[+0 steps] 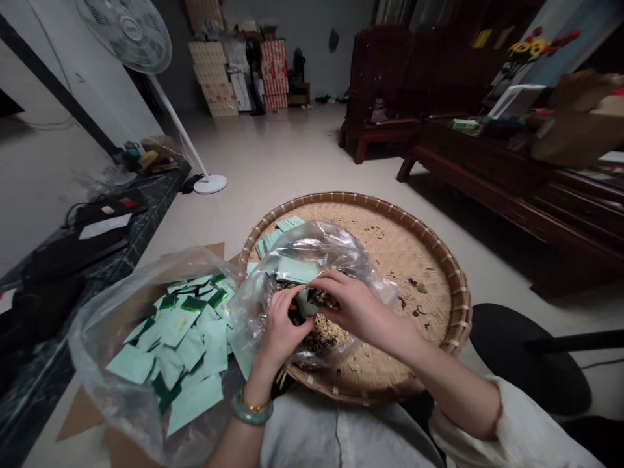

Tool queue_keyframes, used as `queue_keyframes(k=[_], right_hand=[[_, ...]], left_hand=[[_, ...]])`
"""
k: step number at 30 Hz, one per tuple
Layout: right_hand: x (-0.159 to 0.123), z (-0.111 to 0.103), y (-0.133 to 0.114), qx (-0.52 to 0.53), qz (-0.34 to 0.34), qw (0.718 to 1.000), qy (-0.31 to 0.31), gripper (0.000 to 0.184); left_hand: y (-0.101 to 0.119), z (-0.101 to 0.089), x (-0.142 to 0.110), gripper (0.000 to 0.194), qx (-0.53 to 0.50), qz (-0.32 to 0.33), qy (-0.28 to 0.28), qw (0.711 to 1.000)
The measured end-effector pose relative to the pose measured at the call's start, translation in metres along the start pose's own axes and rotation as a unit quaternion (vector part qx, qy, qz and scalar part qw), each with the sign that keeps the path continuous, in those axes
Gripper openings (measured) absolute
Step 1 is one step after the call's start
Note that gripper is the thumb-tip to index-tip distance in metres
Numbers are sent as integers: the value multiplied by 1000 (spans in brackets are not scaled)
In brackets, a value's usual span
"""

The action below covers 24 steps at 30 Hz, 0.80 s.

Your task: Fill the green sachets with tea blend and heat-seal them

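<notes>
My left hand (285, 328) pinches a small pale green packet (306, 303) at its left side. My right hand (358, 305) has its fingers curled at the packet's other side, near the opening; its grip is partly hidden. Both hands are over a clear plastic bag (322, 237) holding a loose mix of pale and dark dried bits (329, 333). A stack of flat green packets (295, 269) lies across the bag's far side. Beneath is a round woven bamboo tray (453, 266), with more green packets (268, 244) at its far left.
To the left, a large clear bag (92, 325) holds many filled green packets (188, 344). A white standing fan (209, 184) is beyond it, beside a dark marble ledge (160, 201). At right are a black round base (521, 357) and a dark wooden table (468, 175).
</notes>
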State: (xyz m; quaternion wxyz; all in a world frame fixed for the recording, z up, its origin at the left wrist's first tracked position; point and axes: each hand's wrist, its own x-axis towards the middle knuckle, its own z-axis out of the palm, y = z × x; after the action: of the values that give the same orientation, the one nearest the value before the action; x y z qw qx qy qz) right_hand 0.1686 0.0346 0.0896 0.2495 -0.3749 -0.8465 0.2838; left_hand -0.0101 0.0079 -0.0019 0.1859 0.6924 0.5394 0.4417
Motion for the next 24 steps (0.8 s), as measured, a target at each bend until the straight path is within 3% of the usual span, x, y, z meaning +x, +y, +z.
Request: queue_keyframes(k=[6, 10, 14, 17, 24], right_hand=[[-2, -3, -8, 85, -31, 995, 37, 35], [-5, -2, 6, 124, 18, 987, 96, 30], [-7, 9, 22, 156, 82, 982, 73, 36], [-8, 17, 25, 205, 93, 972, 62, 37], [-12, 12, 7, 218, 47, 959, 174, 19]], left_hand=[[-3, 0, -1, 50, -12, -17, 0, 1000], [-1, -2, -1, 50, -25, -33, -5, 999], [2, -3, -1, 50, -27, -29, -11, 999], [5, -3, 0, 50, -20, -18, -12, 1000], [5, -3, -2, 52, -4, 10, -15, 1000]])
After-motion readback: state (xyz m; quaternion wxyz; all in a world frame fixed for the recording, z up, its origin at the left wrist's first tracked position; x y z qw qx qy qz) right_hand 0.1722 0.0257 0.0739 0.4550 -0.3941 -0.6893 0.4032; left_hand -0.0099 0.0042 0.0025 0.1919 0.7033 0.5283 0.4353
